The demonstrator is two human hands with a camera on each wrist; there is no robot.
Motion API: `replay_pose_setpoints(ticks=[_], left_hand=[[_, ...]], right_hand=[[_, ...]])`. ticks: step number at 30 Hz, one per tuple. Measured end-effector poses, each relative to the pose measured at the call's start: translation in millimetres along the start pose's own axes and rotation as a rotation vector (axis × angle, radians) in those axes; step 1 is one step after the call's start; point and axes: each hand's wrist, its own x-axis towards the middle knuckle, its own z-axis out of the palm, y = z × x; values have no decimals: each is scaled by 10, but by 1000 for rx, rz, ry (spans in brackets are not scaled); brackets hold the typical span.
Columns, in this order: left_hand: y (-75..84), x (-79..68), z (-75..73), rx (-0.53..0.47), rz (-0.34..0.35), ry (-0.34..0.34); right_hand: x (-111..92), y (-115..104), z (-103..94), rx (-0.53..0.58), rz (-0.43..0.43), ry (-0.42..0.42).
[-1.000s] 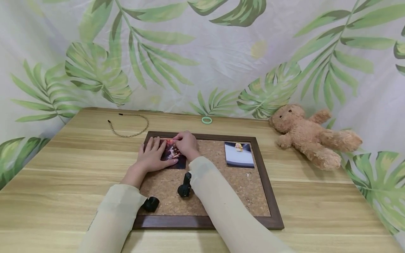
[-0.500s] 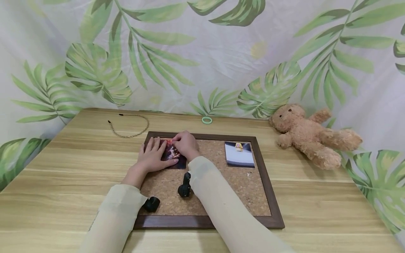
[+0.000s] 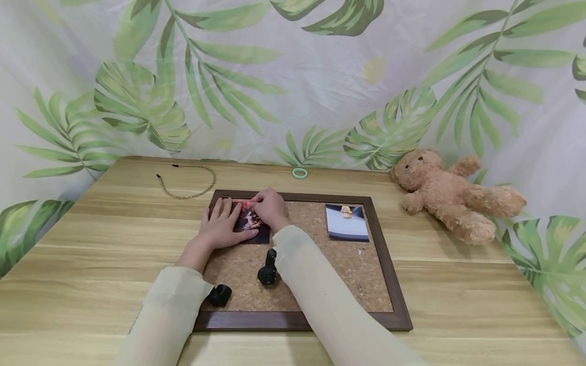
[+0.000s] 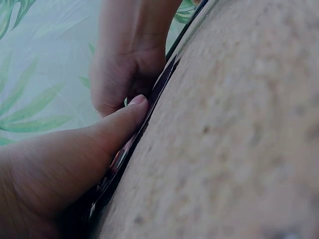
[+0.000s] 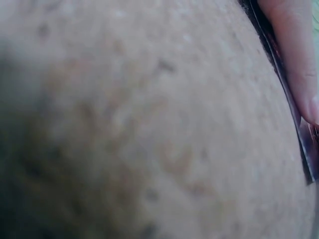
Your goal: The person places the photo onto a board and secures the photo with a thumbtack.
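A dark photo point(image 3: 263, 235) with red and orange colours lies on the cork board point(image 3: 311, 284) near its upper left. My left hand point(image 3: 218, 227) rests flat on this photo, fingers spread and thumb along its lower part. At the photo's top edge, the curled fingers of my right hand point(image 3: 271, 209) pinch a small pinkish push pin, mostly hidden by the fingertips. In the left wrist view, the left thumb point(image 4: 119, 124) presses the photo, with the right hand just beyond. The right wrist view shows mostly blurred cork and the left thumb on the photo's edge.
A second photo point(image 3: 346, 229) with a small yellow figure at its top lies at the board's upper right. Dark wood frames the board. Behind it are a chain point(image 3: 189, 195) and a green ring point(image 3: 299, 173). A teddy bear point(image 3: 446, 193) lies at the right. Black wrist cameras point(image 3: 267, 269) hang over the cork.
Both hands stay at the same places on the photo. The right fingertips shift only very slightly at its top edge.
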Motion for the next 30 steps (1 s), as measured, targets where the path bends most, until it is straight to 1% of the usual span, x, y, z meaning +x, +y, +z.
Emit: replay_pose_setpoints(ticks=[5, 8, 15, 19, 30], left_hand=[[-7, 4, 16, -1, -3, -9], [-13, 10, 20, -1, 0, -6], [-23, 12, 13, 3, 2, -8], [-22, 8, 7, -6, 3, -4], [6, -9, -12, -10, -5, -12]], right_hand=[[-5, -35, -18, -18, 24, -21], [-4, -39, -14, -11, 24, -10], [-33, 35, 50, 55, -61, 57], [-43, 61, 71, 55, -86, 80], [-56, -1, 32, -42, -61, 53]])
